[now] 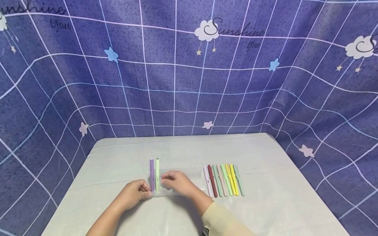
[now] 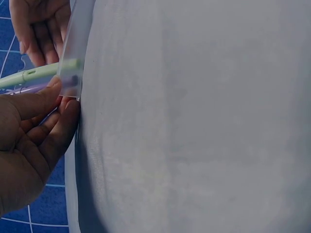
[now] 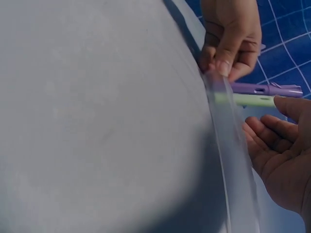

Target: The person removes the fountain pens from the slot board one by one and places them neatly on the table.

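Observation:
A clear plastic tray [image 1: 192, 174] lies across the middle of the table. At its left end stand a purple pen [image 1: 152, 177] and a pale green pen [image 1: 157, 168], side by side and reaching past the tray's far edge. My left hand [image 1: 133, 195] pinches the tray's near left corner between thumb and fingers, beside the purple pen's lower end. Just right of the green pen is my right hand [image 1: 178, 183], its fingers loosely bent and nothing gripped in them. In the right wrist view, that thumb [image 3: 289, 106] overlaps the end of the green pen [image 3: 255, 100].
Right of the tray several pens lie in a row: lilac, dark red [image 1: 212, 181], grey-green, pinkish, light green, yellow [image 1: 234, 180] and another grey-green. A pale cloth covers the table [image 1: 183, 149]. Blue gridded curtain [image 1: 189, 82] rises behind and at both sides.

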Demonstrator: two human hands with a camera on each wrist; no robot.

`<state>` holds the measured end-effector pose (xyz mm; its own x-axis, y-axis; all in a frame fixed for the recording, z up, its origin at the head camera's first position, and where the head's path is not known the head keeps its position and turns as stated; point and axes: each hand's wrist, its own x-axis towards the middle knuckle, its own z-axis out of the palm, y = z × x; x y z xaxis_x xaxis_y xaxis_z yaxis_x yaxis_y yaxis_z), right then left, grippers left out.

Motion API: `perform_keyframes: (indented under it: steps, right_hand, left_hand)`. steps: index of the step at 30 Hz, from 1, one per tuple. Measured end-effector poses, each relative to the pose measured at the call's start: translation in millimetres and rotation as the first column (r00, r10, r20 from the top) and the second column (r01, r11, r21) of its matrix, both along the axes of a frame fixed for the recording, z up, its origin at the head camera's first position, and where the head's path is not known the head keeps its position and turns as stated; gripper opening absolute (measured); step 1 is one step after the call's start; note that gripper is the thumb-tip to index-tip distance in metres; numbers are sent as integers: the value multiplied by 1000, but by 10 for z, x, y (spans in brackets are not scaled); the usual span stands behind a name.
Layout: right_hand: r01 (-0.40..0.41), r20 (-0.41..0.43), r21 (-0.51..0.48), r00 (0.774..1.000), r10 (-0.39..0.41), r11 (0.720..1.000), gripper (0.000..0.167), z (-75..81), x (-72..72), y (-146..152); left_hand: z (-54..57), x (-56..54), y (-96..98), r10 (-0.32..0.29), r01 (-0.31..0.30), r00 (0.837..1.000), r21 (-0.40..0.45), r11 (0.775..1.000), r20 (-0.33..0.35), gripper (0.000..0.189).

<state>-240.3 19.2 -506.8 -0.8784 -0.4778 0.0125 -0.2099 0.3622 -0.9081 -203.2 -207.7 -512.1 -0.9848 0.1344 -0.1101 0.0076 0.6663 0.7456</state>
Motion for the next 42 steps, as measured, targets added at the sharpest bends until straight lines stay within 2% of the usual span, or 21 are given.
perform_keyframes:
  steps: [5, 14, 18, 23, 28, 35, 42]
  right_hand:
    - [7, 77, -46, 997, -4, 999, 29, -20, 8, -118]
    - [51, 119, -45, 992, -45, 998, 16, -56, 0, -267]
    - [77, 87, -37, 994, -74, 996, 10, -64, 9, -268]
    - [87, -5, -62, 996, -88, 994, 12, -67, 41, -253]
    - [96, -19, -117, 995, -98, 989, 15, -32, 71, -231]
    - [86, 64, -230, 995, -73, 969, 18, -46, 91, -183]
    - [108, 108, -249, 991, -83, 963, 19, -87, 83, -106]
  left_hand:
    - [10, 14, 16, 0, 0, 1000, 0, 1000, -5, 16]
    - [3, 0, 17, 2, -2, 1000, -8, 1000, -3, 15]
    - [10, -5, 19, 5, -5, 1000, 0, 1000, 3, 15]
    - [17, 7, 23, 10, -10, 1000, -1, 1000, -1, 16]
    - [29, 19, 34, 24, -24, 1000, -4, 1000, -1, 15]
    - [19, 13, 43, 36, -36, 999, -19, 999, -2, 14]
    - [9, 13, 23, 17, -17, 1000, -19, 1000, -13, 14]
